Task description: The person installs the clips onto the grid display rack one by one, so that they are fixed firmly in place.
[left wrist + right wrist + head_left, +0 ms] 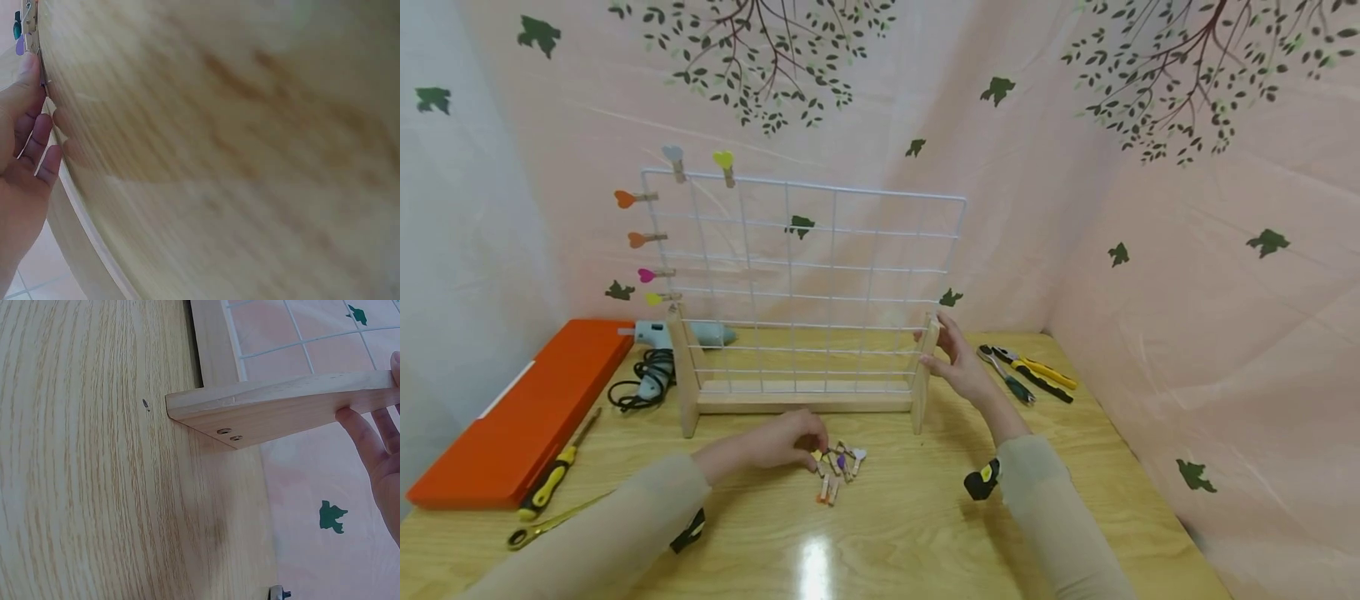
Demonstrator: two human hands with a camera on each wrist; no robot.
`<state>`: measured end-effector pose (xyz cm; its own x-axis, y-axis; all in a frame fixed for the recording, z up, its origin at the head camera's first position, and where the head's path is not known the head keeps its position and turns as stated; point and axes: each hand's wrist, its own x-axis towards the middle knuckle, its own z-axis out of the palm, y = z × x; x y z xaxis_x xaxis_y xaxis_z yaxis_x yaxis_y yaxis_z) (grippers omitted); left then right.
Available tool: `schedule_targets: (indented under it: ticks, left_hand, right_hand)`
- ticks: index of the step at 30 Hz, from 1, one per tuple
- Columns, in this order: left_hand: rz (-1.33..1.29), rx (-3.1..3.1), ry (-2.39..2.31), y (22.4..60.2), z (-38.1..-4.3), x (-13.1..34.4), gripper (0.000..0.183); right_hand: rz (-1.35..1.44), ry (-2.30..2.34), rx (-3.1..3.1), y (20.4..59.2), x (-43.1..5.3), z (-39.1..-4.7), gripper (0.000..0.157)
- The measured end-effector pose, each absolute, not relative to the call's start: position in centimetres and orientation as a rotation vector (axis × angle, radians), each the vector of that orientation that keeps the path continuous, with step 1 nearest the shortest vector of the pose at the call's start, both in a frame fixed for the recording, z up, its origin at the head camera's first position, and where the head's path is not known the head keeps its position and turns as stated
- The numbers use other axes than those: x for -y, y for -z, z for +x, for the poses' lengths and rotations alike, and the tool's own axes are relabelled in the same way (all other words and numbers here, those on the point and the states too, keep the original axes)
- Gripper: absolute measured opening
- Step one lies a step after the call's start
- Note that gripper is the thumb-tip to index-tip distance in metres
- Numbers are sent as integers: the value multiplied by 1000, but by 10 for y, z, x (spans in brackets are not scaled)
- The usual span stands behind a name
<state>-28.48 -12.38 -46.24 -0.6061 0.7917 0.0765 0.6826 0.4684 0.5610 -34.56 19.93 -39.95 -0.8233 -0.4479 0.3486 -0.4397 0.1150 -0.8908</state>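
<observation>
Behind the white wire grid [789, 262], pale-pink cloth [880, 158] printed with green leaves [997, 90]; left of it, an orange case [527, 417]; right, yellow-and-black pliers [1019, 362].

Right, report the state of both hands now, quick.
Left hand: at the loose clips; can't tell if it pinches one.
Right hand: holding the right-hand wooden upright.
</observation>
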Motion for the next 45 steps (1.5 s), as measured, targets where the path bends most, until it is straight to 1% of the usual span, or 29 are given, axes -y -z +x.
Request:
schedule_targets:
  ticks: [6, 12, 17, 23, 30, 32, 34, 37, 40, 45]
  left_hand:
    - [1220, -2470, -951, 457, -283, 127, 20]
    - [1167, -2444, -1134, 424, -279, 133, 17]
    - [1148, -2549, -1187, 380, -270, 138, 16]
    - [1175, -2658, -1213, 319, -259, 140, 13]
    - [1312, -2993, -1199, 241, -263, 146, 11]
    - [1209, -3155, -1184, 219, -265, 148, 10]
    - [1042, -3275, -1212, 198, -267, 150, 11]
    - [812, -3383, -1321, 171, -270, 151, 16]
    - [735, -3463, -1471, 152, -278, 152, 20]
    - [662, -3572, -1601, 137, -294, 153, 19]
  right_hand:
    - [-942, 1857, -2355, 402, -201, -347, 74]
    - [-905, 1853, -2350, 388, -196, -335, 72]
    - [-870, 1843, -2361, 383, -193, -329, 72]
    - [-908, 1857, -2354, 391, -195, -336, 73]
    - [-992, 1876, -2327, 403, -199, -345, 72]
    - [-1048, 1885, -2319, 405, -200, -346, 71]
    - [-1078, 1885, -2322, 407, -201, -347, 70]
    - [-1046, 1885, -2328, 407, -201, -347, 71]
    - [-967, 1879, -2335, 405, -200, -347, 73]
    - [-918, 1865, -2352, 404, -200, -347, 72]
